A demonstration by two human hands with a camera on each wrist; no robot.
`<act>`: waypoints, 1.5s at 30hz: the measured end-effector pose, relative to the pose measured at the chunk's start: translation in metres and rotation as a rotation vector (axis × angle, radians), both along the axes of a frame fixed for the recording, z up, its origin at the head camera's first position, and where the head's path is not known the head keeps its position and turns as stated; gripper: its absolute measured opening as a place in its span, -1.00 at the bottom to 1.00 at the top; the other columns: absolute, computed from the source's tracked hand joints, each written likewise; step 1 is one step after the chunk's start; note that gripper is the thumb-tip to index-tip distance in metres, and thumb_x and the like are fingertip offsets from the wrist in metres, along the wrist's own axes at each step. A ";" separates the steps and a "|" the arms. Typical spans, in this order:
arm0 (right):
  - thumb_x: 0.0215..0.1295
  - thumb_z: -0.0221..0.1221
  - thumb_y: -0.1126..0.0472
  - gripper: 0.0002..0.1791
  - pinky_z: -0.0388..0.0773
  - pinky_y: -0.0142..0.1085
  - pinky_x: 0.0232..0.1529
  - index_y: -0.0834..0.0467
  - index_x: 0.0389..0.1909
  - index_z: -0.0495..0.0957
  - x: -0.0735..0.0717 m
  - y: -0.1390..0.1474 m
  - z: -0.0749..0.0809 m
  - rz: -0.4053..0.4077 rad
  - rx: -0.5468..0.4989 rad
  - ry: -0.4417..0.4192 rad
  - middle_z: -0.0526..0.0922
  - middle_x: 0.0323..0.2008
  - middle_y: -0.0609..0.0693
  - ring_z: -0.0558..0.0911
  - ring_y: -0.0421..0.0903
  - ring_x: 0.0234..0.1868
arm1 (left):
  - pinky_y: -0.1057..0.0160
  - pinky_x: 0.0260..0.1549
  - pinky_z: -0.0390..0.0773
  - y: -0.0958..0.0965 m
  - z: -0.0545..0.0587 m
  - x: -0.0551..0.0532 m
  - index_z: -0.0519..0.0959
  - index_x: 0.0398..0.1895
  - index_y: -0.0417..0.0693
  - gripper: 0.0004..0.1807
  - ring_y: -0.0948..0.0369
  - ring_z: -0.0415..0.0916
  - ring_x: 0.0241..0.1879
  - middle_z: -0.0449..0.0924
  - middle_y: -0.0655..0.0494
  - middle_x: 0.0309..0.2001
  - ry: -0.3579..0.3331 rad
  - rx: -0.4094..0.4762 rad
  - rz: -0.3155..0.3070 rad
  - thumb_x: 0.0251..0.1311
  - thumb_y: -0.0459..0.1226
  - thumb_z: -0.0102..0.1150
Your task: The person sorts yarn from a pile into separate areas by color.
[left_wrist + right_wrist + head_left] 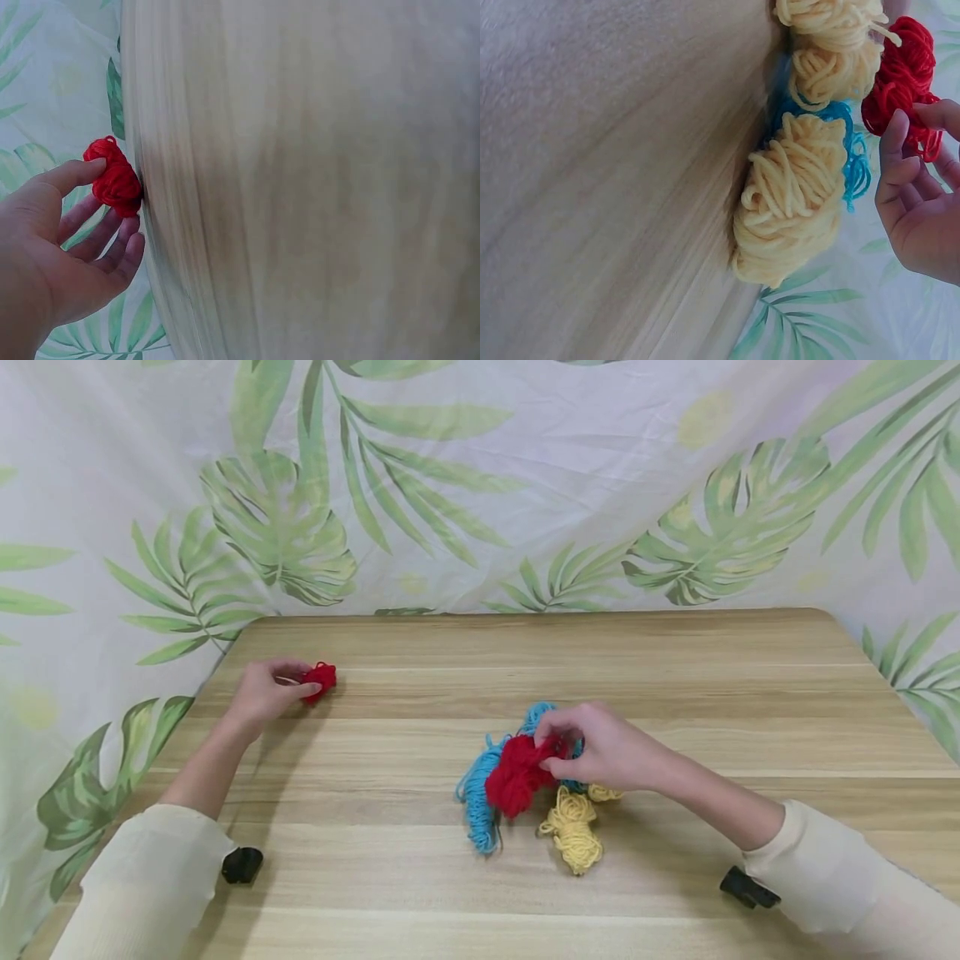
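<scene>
At the table's far left, my left hand (268, 692) pinches a small red yarn bundle (321, 682) between thumb and fingers. The left wrist view shows this bundle (114, 178) touching or just over the tabletop. Near the middle, my right hand (600, 747) pinches one end of a larger red yarn bundle (516, 777). In the right wrist view that red bundle (904, 75) is lifted above the others. Around it lie a blue yarn bundle (477, 797) on the left, more blue yarn (538, 717) behind, and a yellow yarn bundle (573, 835) in front. A second yellow bundle (604, 793) is mostly hidden.
The wooden table (390, 877) reaches back to a hanging cloth (570, 485) printed with green leaves. Its rounded far corners show at left and right. A black wrist camera (242, 865) sits by the left sleeve, another black device (750, 887) by the right sleeve.
</scene>
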State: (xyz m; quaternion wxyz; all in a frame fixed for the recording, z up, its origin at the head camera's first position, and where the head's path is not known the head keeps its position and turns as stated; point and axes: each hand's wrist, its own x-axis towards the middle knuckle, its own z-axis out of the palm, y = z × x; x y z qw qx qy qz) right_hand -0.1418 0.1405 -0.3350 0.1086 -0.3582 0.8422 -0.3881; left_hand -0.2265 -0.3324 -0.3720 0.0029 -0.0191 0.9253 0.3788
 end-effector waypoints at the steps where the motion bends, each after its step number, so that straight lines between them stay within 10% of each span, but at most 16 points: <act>1: 0.24 0.37 0.38 -0.86 0.61 -0.27 -0.33 0.11 -0.27 0.66 0.000 0.000 0.000 -0.003 -0.003 -0.004 0.67 -0.35 -0.17 0.56 -0.18 -0.39 | 0.48 -0.22 0.43 0.000 0.000 0.000 0.52 0.22 -0.45 -0.53 -0.06 0.49 0.03 0.56 -0.43 0.14 0.003 -0.005 -0.005 0.36 -0.31 0.31; 17: 0.25 0.34 0.39 -0.90 0.56 -0.33 -0.43 0.19 -0.24 0.66 -0.010 -0.005 0.001 -0.039 -0.089 -0.031 0.73 -0.29 -0.05 0.63 -0.11 -0.31 | 0.52 -0.26 0.41 0.004 0.006 -0.002 0.37 0.36 -0.48 -0.28 -0.27 0.52 0.08 0.48 -0.47 0.13 0.029 -0.080 -0.064 0.24 -0.27 0.44; 29: 0.24 0.33 0.42 -0.89 0.64 -0.20 -0.23 0.24 -0.22 0.68 -0.018 -0.010 0.002 -0.046 -0.104 -0.003 0.73 -0.30 -0.02 0.64 -0.12 -0.28 | -0.31 0.20 0.42 0.005 0.006 0.001 0.18 0.52 -0.41 -0.05 -0.38 0.35 0.27 0.26 -0.54 0.39 -0.022 -0.082 -0.117 0.23 -0.16 0.48; 45: 0.24 0.34 0.42 -0.91 0.62 -0.15 -0.21 0.25 -0.25 0.66 -0.034 -0.026 0.005 -0.048 -0.112 -0.004 0.72 -0.34 -0.01 0.60 -0.11 -0.37 | -0.21 0.12 0.49 0.002 0.004 0.004 0.13 0.53 -0.42 -0.03 -0.36 0.34 0.24 0.22 -0.55 0.39 -0.041 -0.077 -0.117 0.23 -0.18 0.48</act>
